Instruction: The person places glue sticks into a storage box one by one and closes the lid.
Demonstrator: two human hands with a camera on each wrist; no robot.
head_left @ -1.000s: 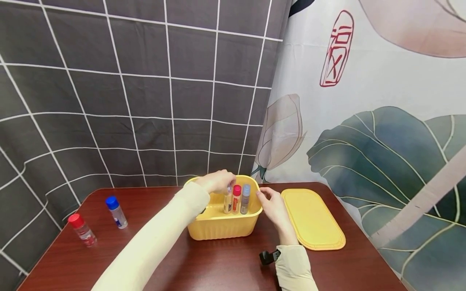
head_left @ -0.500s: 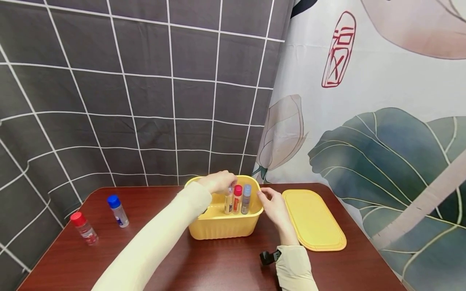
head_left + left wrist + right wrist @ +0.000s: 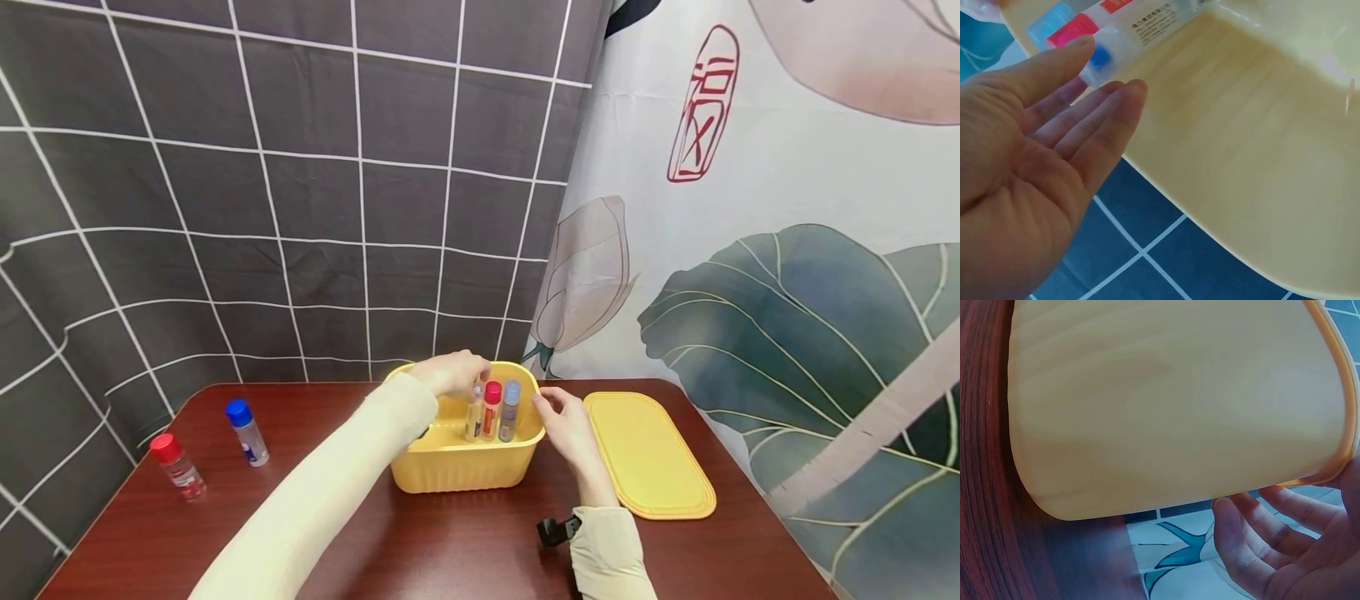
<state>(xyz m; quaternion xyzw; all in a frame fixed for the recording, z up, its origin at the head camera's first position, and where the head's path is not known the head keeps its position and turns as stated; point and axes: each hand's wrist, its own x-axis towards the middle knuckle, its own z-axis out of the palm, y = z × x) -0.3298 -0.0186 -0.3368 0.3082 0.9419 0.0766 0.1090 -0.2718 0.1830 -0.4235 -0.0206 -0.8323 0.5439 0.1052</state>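
My left hand (image 3: 453, 375) reaches into the yellow bin (image 3: 457, 471). Its thumb and fingertips pinch the top of a clear glue bottle (image 3: 473, 423), whose clear cap shows a blue tip inside in the left wrist view. That bottle stands upright in the bin beside a red-capped bottle (image 3: 491, 414) and a pale-blue-capped bottle (image 3: 509, 415), in a row near the right end. At the bin's right end my right hand (image 3: 566, 425) holds the rim (image 3: 1342, 394). From the right wrist camera, its fingers lie along the outer wall, and the thumb is mostly out of frame.
On the left of the brown table (image 3: 465, 550) stand a red-capped bottle (image 3: 178, 467) and a blue-capped bottle (image 3: 247, 433). A yellow lid (image 3: 648, 454) lies flat to the right of the bin. Behind hang a dark grid curtain (image 3: 300, 200) and a printed cloth (image 3: 600, 150).
The head view has shifted slightly, so everything sits a little further right. Both hands, the bottles and the bin keep their places relative to one another.
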